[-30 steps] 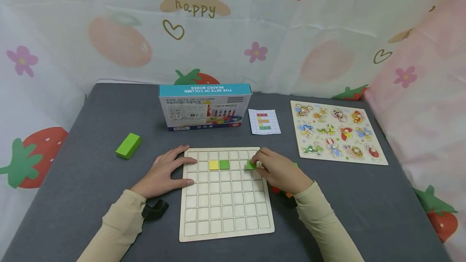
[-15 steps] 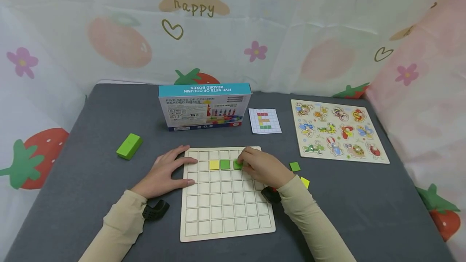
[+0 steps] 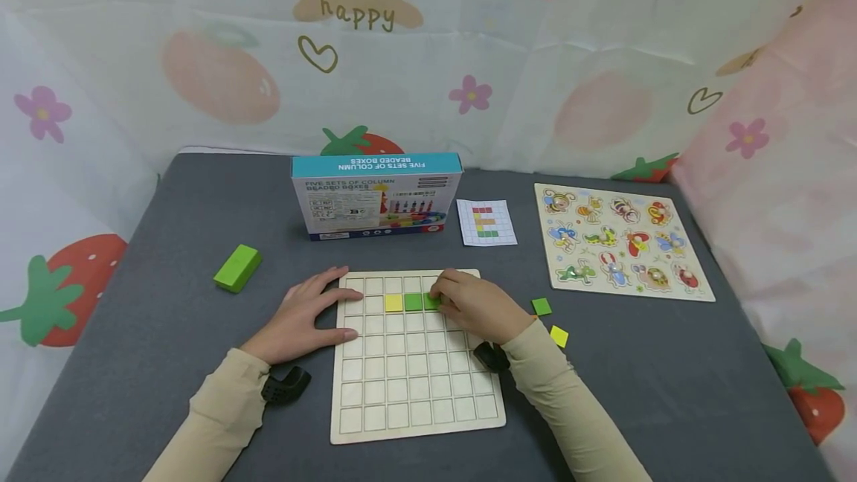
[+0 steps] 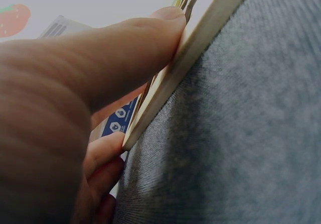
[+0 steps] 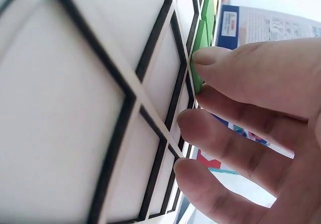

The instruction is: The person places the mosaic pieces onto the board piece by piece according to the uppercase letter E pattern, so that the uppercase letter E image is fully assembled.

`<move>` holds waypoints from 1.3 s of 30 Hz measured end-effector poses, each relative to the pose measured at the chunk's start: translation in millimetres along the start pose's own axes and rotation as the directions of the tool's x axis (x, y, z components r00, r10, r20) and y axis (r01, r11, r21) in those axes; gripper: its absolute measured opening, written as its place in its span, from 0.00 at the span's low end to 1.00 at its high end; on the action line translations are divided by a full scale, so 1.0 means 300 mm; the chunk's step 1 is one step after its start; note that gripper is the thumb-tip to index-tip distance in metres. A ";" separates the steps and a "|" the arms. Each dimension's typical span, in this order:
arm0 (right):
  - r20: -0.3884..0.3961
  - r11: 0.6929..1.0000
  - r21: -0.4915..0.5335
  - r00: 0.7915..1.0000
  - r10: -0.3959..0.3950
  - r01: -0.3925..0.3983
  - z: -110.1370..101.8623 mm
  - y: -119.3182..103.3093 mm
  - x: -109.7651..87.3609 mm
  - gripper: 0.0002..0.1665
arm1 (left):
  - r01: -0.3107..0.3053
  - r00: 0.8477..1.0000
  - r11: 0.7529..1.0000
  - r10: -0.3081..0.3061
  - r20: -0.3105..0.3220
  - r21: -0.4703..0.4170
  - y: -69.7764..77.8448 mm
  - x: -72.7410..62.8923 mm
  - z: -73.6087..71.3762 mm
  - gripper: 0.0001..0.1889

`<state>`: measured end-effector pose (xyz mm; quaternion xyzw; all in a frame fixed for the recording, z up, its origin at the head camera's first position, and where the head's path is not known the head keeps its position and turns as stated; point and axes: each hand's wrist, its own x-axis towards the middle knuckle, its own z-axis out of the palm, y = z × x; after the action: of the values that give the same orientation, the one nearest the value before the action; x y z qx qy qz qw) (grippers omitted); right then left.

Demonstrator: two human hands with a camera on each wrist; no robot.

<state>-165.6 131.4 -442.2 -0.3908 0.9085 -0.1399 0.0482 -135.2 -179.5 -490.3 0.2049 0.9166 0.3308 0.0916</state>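
Observation:
A pale wooden grid board (image 3: 395, 393) lies on the table. My left hand (image 3: 301, 320) rests at its left edge, fingers spread and fairly straight, with the thumb on the rim in the left wrist view. In the upper part of the board, a yellow square tile (image 3: 394, 303) and a green square tile (image 3: 413, 302) sit side by side in cells. My right hand (image 3: 478, 305) pinches a second green tile (image 5: 199, 58) between thumb and index finger, right beside the first one. The fingers partly hide this tile in the head view.
A green block (image 3: 237, 268) lies to the left. Behind the board stand a cardboard box (image 3: 375, 203) and a card with a coloured square pattern (image 3: 486, 224). An insect puzzle board (image 3: 623, 242) is at right, near a loose green tile (image 3: 541, 306) and yellow tile (image 3: 559, 336).
My right hand has moved left over the board with the green tile, bringing it next to the placed green one. Loose tiles on the right came into view. The left hand has stayed still.

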 end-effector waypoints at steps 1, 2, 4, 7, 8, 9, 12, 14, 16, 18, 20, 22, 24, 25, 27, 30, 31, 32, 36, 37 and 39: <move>0.002 1.000 -0.004 1.000 0.002 -0.002 0.001 0.000 0.001 0.10 | 0.000 1.000 1.000 0.000 0.000 0.000 0.000 0.000 0.000 0.32; 0.002 1.000 -0.006 1.000 0.003 -0.003 0.001 0.000 0.001 0.10 | -0.001 1.000 1.000 0.001 0.000 0.000 0.000 0.001 0.000 0.32; 0.002 1.000 -0.010 1.000 0.005 -0.005 0.000 -0.001 0.001 0.10 | -0.004 1.000 1.000 0.004 -0.001 0.000 0.000 0.002 0.000 0.32; 0.001 1.000 -0.015 1.000 0.007 -0.007 -0.001 -0.001 0.001 0.09 | -0.010 1.000 1.000 0.010 0.000 -0.004 0.002 0.003 -0.001 0.32; 0.003 1.000 -0.015 1.000 0.004 -0.004 -0.002 -0.001 0.001 0.10 | -0.010 1.000 1.000 0.010 0.001 -0.007 0.001 0.003 -0.001 0.32; 0.004 1.000 -0.011 1.000 -0.001 0.001 -0.005 -0.001 0.000 0.10 | -0.011 1.000 1.000 0.011 0.000 -0.008 0.001 0.002 -0.001 0.32; 0.006 1.000 0.002 1.000 -0.015 0.015 -0.021 0.006 -0.010 0.11 | -0.009 1.000 1.000 0.009 -0.002 -0.014 -0.002 -0.001 -0.002 0.32; 0.000 1.000 0.006 1.000 -0.012 0.012 -0.041 0.018 -0.031 0.13 | -0.011 1.000 1.000 0.010 -0.007 -0.014 -0.006 -0.002 -0.002 0.32; -0.010 1.000 0.005 1.000 0.014 -0.014 -0.064 0.038 -0.067 0.14 | -0.014 1.000 1.000 0.014 -0.011 -0.013 -0.007 -0.003 -0.001 0.32; -0.016 0.998 -0.003 0.998 0.059 -0.059 -0.088 0.062 -0.114 0.15 | -0.014 1.000 1.000 0.014 -0.013 -0.008 -0.007 -0.003 0.001 0.32; -0.018 0.993 -0.014 0.993 0.114 -0.114 -0.107 0.088 -0.167 0.16 | -0.011 1.000 1.000 0.011 -0.010 -0.004 -0.004 -0.004 0.002 0.32; -0.018 0.986 -0.022 0.986 0.166 -0.167 -0.121 0.117 -0.219 0.17 | -0.003 1.000 1.000 0.003 -0.006 -0.003 -0.002 -0.005 0.003 0.32; -0.013 0.975 -0.029 0.976 0.218 -0.218 -0.131 0.142 -0.265 0.19 | 0.001 1.000 1.000 -0.001 -0.002 -0.004 0.002 -0.006 0.002 0.32; -0.011 0.970 -0.033 0.970 0.242 -0.242 -0.133 0.154 -0.284 0.19 | 0.002 1.000 1.000 -0.002 -0.002 -0.005 0.004 -0.006 0.001 0.32; 0.001 0.958 -0.036 0.958 0.286 -0.286 -0.134 0.174 -0.313 0.19 | 0.002 1.000 1.000 -0.002 -0.002 -0.008 0.005 -0.007 -0.001 0.32; 0.016 0.949 -0.036 0.950 0.313 -0.312 -0.129 0.191 -0.340 0.19 | -0.003 1.000 1.000 0.003 -0.004 -0.003 0.004 -0.008 -0.002 0.32; 0.016 0.950 -0.037 0.950 0.312 -0.311 -0.126 0.195 -0.346 0.19 | -0.004 1.000 1.000 0.004 -0.004 -0.002 0.002 -0.008 -0.002 0.32; 0.013 0.950 -0.040 0.951 0.309 -0.308 -0.123 0.197 -0.351 0.19 | -0.006 1.000 1.000 0.006 -0.004 0.001 0.000 -0.007 -0.001 0.32; -0.033 0.956 -0.051 0.957 0.287 -0.289 -0.111 0.208 -0.364 0.17 | -0.006 1.000 1.000 0.006 -0.005 0.005 -0.004 -0.004 0.001 0.32; -0.043 0.956 -0.054 0.957 0.287 -0.289 -0.108 0.210 -0.366 0.17 | -0.006 1.000 1.000 0.006 -0.006 0.005 -0.004 -0.004 0.001 0.32; -0.053 0.953 -0.056 0.954 0.294 -0.297 -0.104 0.214 -0.368 0.17 | -0.006 1.000 1.000 0.007 -0.006 0.005 -0.004 -0.002 0.002 0.32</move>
<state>-140.2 260.1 -433.5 -0.2488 0.9615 -0.1111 0.0362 -134.8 -180.5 -491.5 0.2072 0.9171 0.3292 0.0874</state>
